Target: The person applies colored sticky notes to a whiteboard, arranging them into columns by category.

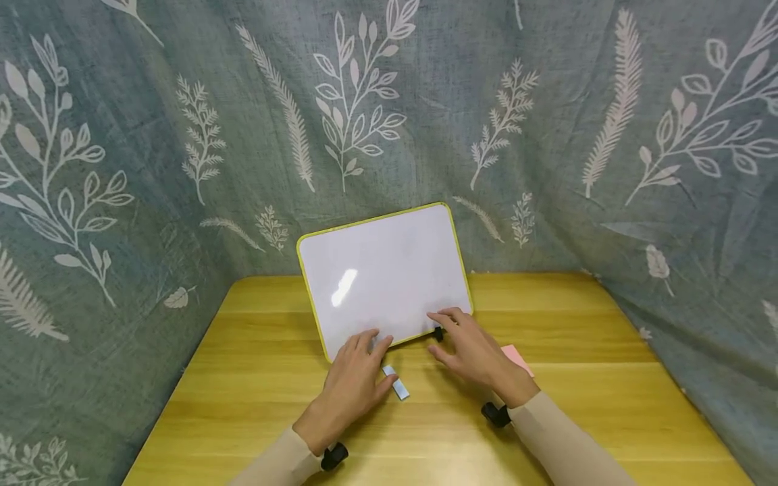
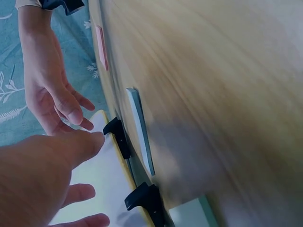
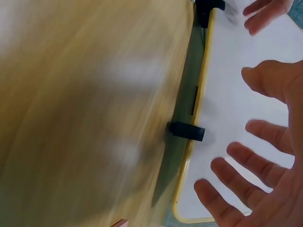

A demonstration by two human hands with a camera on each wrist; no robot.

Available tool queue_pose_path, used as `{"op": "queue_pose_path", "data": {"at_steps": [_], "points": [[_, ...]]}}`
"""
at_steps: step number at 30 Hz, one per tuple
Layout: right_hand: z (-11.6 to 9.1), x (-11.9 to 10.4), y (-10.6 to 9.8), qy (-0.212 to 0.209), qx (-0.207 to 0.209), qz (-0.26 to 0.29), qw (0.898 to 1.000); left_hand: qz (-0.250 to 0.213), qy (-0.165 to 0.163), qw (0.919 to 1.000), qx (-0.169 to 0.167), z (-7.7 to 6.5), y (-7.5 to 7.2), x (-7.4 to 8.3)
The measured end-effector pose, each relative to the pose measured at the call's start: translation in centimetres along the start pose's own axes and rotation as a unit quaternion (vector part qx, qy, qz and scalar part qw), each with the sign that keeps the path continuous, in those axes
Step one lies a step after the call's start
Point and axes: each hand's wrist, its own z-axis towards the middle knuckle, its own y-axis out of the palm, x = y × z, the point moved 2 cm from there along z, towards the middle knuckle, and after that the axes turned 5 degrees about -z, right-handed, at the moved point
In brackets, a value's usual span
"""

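Observation:
A whiteboard [image 1: 389, 270] with a yellow rim stands tilted at the back of the table, its lower edge slanting down to the left. Black clips or feet [image 2: 120, 137] sit along that lower edge; the right wrist view also shows a black clip [image 3: 187, 131]. My left hand [image 1: 355, 385] is spread, fingers relaxed, by the board's lower left part and holds nothing. By the lower right part, my right hand [image 1: 471, 351] hovers with fingers apart, also holding nothing. Between the hands lies a narrow pale blue pad [image 1: 396, 383]. Whether fingertips touch the board is unclear.
A pink pad [image 1: 518, 360] lies on the wooden table [image 1: 577, 418], partly behind the right wrist. The left wrist view shows a pale, green-edged piece [image 2: 191, 213] near the board. A patterned grey-green cloth [image 1: 425, 135] hangs behind and at both sides.

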Motion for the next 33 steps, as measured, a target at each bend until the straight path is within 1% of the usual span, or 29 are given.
{"op": "queue_pose_path", "data": {"at_steps": [3, 7, 11, 16, 18, 22, 23, 24, 26, 27, 28, 30, 31, 32, 33], "points": [[0.2, 0.5, 0.2, 0.0, -0.008, 0.002, 1.0, -0.005, 0.005, 0.9999, 0.009, 0.2, 0.1, -0.1], [0.2, 1.1, 0.6, 0.008, -0.026, 0.007, 1.0, -0.032, 0.0, 0.9994, 0.012, 0.4, 0.6, -0.2], [0.5, 1.5, 1.0, 0.004, -0.037, 0.021, 0.999, -0.063, -0.027, 0.9976, 0.003, 0.6, 0.9, -0.7], [1.1, 1.9, 1.4, -0.015, -0.033, 0.027, 0.999, -0.062, -0.059, 0.996, -0.024, 1.2, 1.2, -1.2], [1.3, 1.9, 1.6, -0.022, -0.03, 0.03, 0.999, -0.06, -0.065, 0.9958, -0.024, 1.4, 1.2, -1.4], [1.8, 2.1, 1.8, -0.034, -0.017, 0.036, 0.999, -0.072, -0.057, 0.9958, -0.001, 1.8, 1.4, -1.9], [1.9, 2.1, 1.8, -0.035, -0.015, 0.038, 0.999, -0.071, -0.049, 0.9962, 0.011, 1.8, 1.9, -2.4], [2.1, 2.2, 1.9, -0.036, -0.011, 0.038, 0.999, -0.074, -0.043, 0.9962, 0.018, 1.9, 2.1, -2.6], [2.4, 2.3, 2.0, -0.037, -0.003, 0.039, 0.999, -0.08, -0.036, 0.9957, 0.029, 2.2, 2.9, -3.3], [2.6, 2.4, 2.0, -0.036, 0.0, 0.039, 0.999, -0.078, -0.031, 0.9959, 0.034, 2.4, 3.7, -3.8], [2.7, 2.4, 2.1, -0.033, 0.002, 0.04, 0.999, -0.079, -0.029, 0.9958, 0.037, 2.6, 4.4, -4.2], [2.9, 2.5, 2.1, -0.027, 0.007, 0.041, 0.999, -0.082, -0.03, 0.9955, 0.036, 2.9, 5.0, -4.5], [3.0, 2.5, 2.1, -0.024, 0.009, 0.042, 0.999, -0.084, -0.032, 0.9953, 0.036, 2.9, 5.1, -4.6], [3.0, 2.6, 2.1, -0.021, 0.011, 0.043, 0.999, -0.083, -0.034, 0.9953, 0.035, 3.0, 4.8, -4.3], [3.1, 2.6, 2.1, -0.018, 0.012, 0.044, 0.999, -0.078, -0.035, 0.9957, 0.036, 2.9, 5.1, -4.4]]}}
